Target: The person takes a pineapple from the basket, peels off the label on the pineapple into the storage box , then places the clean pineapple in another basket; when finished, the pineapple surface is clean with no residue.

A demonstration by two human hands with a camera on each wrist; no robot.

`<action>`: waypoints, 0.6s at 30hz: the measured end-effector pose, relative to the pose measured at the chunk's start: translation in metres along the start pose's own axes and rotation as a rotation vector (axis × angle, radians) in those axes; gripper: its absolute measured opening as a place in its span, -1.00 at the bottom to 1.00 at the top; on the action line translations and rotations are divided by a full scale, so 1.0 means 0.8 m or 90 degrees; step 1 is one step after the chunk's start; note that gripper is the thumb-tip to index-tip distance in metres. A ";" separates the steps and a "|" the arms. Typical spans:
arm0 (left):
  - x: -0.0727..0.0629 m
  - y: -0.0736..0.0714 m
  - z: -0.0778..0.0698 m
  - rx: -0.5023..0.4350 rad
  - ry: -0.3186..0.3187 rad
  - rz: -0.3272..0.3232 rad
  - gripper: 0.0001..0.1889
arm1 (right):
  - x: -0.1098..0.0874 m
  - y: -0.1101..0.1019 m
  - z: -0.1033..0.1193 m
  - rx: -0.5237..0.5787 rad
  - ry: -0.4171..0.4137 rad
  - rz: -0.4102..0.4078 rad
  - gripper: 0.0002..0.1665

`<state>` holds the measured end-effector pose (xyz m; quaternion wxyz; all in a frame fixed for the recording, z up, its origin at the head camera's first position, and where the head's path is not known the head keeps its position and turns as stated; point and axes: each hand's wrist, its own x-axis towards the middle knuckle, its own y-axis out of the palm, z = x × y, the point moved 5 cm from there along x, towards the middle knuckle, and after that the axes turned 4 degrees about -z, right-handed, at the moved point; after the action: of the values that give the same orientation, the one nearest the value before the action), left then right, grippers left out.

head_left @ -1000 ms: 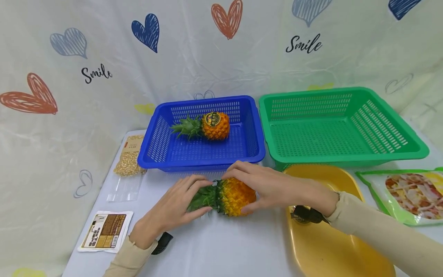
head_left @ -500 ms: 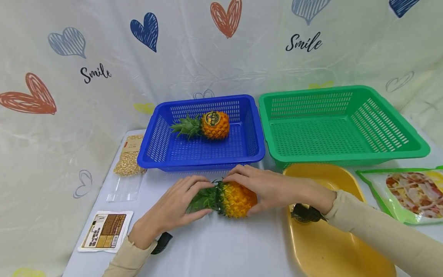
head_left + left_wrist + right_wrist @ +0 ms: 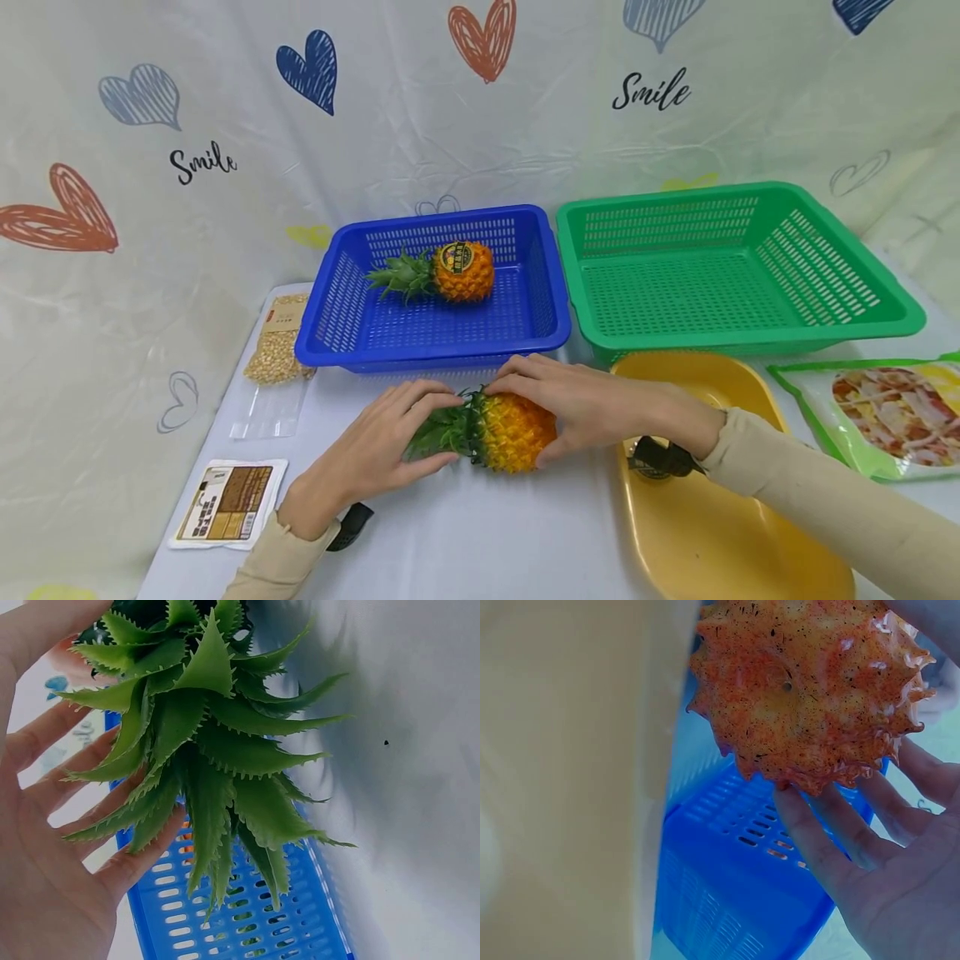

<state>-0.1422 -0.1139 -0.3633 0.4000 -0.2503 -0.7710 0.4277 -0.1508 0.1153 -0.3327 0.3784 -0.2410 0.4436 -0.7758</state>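
Note:
A small pineapple point(image 3: 517, 433) lies on its side on the white table, its green crown point(image 3: 195, 735) to the left and its orange-yellow body to the right. My left hand point(image 3: 375, 433) holds the crown, thumb on the near side and fingers behind the leaves. Around the body curves my right hand point(image 3: 585, 408), thumb near the base and fingers over the far side. The right wrist view shows the rounded, spiny base point(image 3: 802, 690) with fingertips right at its edge. A second pineapple point(image 3: 465, 271) with a black-and-gold label lies in the blue basket point(image 3: 431, 358).
A green basket point(image 3: 742, 340) stands beside the blue one. The yellow basin point(image 3: 720, 542) sits under my right forearm. At left are a bag of grains point(image 3: 277, 354) and a flat white packet point(image 3: 228, 504); at right, a green-edged food bag point(image 3: 892, 417).
My right hand has shifted slightly toward me on the pineapple's body, mostly in the first half second. The left hand has stayed on the crown. The head view has shifted a little.

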 end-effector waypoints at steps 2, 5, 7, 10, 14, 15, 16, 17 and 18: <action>0.000 0.000 0.000 -0.002 0.000 0.000 -0.40 | 0.000 0.000 0.000 0.003 -0.002 -0.001 0.01; 0.001 0.000 0.002 -0.007 -0.005 0.000 -0.39 | -0.001 0.000 0.001 0.009 -0.015 -0.006 -0.02; 0.000 0.000 0.003 -0.013 -0.009 0.001 -0.40 | -0.001 -0.001 0.001 0.016 -0.022 -0.009 -0.03; 0.000 0.000 0.005 -0.019 -0.013 -0.002 -0.40 | -0.001 -0.001 0.001 0.021 -0.020 -0.009 -0.07; 0.001 0.001 0.008 -0.023 -0.016 -0.003 -0.40 | -0.001 -0.003 0.000 0.021 -0.005 -0.006 -0.13; 0.001 0.001 0.009 -0.023 -0.016 -0.003 -0.41 | 0.000 -0.003 0.000 0.020 -0.002 -0.006 -0.14; 0.001 0.001 0.009 -0.023 -0.018 -0.003 -0.41 | 0.000 -0.003 0.000 0.019 0.001 -0.006 -0.14; 0.002 0.001 0.009 -0.023 -0.019 -0.002 -0.41 | 0.000 -0.003 0.000 0.018 0.003 -0.006 -0.14; 0.002 0.001 0.009 -0.022 -0.020 -0.001 -0.41 | 0.000 -0.003 0.000 0.017 0.004 -0.006 -0.14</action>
<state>-0.1491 -0.1157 -0.3660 0.3840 -0.2500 -0.7847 0.4174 -0.1518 0.1158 -0.3303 0.3767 -0.2353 0.4337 -0.7840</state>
